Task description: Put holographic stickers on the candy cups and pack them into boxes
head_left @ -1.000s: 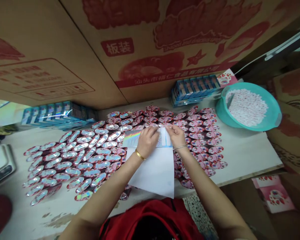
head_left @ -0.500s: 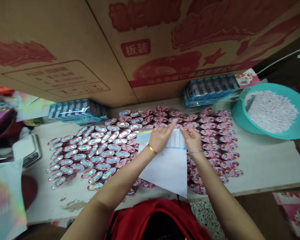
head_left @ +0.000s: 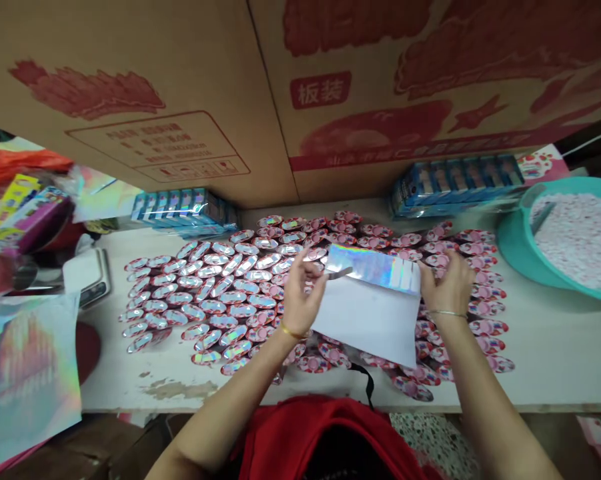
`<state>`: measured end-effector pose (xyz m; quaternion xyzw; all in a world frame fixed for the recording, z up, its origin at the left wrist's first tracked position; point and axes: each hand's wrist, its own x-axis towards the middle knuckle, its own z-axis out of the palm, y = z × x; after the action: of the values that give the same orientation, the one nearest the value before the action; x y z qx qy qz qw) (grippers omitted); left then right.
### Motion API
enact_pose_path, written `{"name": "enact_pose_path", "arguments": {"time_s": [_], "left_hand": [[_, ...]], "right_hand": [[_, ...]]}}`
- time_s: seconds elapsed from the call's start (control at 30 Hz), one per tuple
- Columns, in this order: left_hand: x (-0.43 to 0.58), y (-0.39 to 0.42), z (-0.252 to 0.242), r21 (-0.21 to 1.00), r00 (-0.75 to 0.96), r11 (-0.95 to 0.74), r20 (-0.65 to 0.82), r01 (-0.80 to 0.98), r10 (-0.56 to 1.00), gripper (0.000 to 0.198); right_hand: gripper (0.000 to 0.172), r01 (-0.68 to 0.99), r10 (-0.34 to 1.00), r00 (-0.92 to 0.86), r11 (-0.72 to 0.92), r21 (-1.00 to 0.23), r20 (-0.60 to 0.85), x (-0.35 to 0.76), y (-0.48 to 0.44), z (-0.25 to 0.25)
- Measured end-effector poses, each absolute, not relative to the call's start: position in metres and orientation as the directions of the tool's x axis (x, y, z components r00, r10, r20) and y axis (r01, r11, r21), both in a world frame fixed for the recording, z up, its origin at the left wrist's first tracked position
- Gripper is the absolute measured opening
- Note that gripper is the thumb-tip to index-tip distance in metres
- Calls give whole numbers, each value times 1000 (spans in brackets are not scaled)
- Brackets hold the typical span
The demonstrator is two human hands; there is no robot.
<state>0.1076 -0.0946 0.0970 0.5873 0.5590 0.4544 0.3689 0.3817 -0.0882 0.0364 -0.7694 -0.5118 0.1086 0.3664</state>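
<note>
Both hands are closed on the same thing. The left hand (head_left: 303, 297) is pinched around the left end of a white sheet (head_left: 370, 320), and the right hand (head_left: 443, 287) is gripped on its right edge. A holographic strip (head_left: 375, 267) is seen running along the top of that sheet, rainbow shine and all. The sheet is held tilted just above the counter (head_left: 540, 347), right in the middle, over the near part of a big spread of foil-lidded cups (head_left: 220, 293) that are laid out in overlapping rows. A gold bracelet (head_left: 293, 331) is worn on the left wrist and a thin bangle (head_left: 445, 313) on the right.

Off to the right, a teal basin (head_left: 517, 250) is parked on the counter, filled with small white bits (head_left: 575, 233); what they are exactly can't be made out. Two stacks of blue packs are set at the back edge, one on the left (head_left: 185, 210) and one on the right (head_left: 455, 183), tucked under big cardboard boxes (head_left: 180, 80) printed in red. A small scale (head_left: 87, 277) is seen at the far left, and a loose holographic sheet (head_left: 30, 373) is blurred in the lower left corner. Red clothing (head_left: 320, 440) is visible at the bottom between the arms.
</note>
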Motion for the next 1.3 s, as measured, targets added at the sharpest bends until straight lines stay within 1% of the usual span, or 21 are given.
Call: {"name": "enact_pose_path", "arguments": {"time_s": [0.03,0.07,0.1,0.13,0.17,0.2,0.27,0.33,0.4,0.47,0.5,0.6,0.7,0.83,0.9,1.0,1.2,1.3], "left_hand": [[95,-95,102,962,-117,-40,74,270,990,61],[82,-95,106,974,-176,12,29,224,984,61],[70,-94,109,982,-221,51,-10,184,975,62],[59,-93,111,985,-255,80,-39,152,966,62],[49,-91,112,987,-282,100,-60,129,957,63],[41,-89,112,987,-304,114,-75,113,950,64],[28,-84,107,985,-329,141,-100,103,939,65],[20,-80,98,978,-333,174,-128,112,934,65],[14,-75,86,970,-312,210,-164,119,936,65],[9,-72,71,962,-282,241,-198,128,939,67],[7,-71,64,956,-271,258,-213,140,939,68],[1,-71,43,924,-288,304,-233,232,929,68],[-3,-74,27,862,-329,335,-212,381,920,69],[-3,-75,15,782,-372,349,-162,517,914,71],[-1,-74,12,737,-394,355,-131,575,910,70],[0,-71,11,694,-410,358,-98,625,907,69],[-5,-87,15,790,-382,341,-148,510,912,74],[-5,-101,16,762,-364,358,-173,539,915,75]], "right_hand": [[62,726,868,436,-183,-663,237,370,-88,46],[61,654,877,441,-167,-738,193,352,-89,56],[57,522,900,423,-151,-839,101,329,-88,66],[53,367,952,303,-144,-919,-28,303,-87,74],[55,217,978,171,-154,-964,-118,275,-86,80],[58,103,981,81,-187,-977,-179,247,-83,83],[57,-18,961,-2,-275,-961,-275,201,-77,81],[47,-78,943,-43,-334,-939,-331,171,-69,70],[39,-90,939,-61,-342,-935,-338,159,-63,56],[34,-39,954,-36,-298,-954,-297,157,-59,42],[31,19,965,-15,-261,-965,-261,157,-57,36],[26,275,993,5,-119,-954,-122,157,-55,21],[23,505,997,-49,-24,-863,-57,152,-52,11],[23,700,988,-135,43,-713,-74,144,-44,2],[22,750,982,-173,79,-657,-79,142,-40,-1],[22,773,976,-205,118,-624,-69,142,-37,-3],[24,762,966,-255,175,-623,-41,149,-47,6],[23,763,956,-285,184,-620,-68,153,-60,8]]}}
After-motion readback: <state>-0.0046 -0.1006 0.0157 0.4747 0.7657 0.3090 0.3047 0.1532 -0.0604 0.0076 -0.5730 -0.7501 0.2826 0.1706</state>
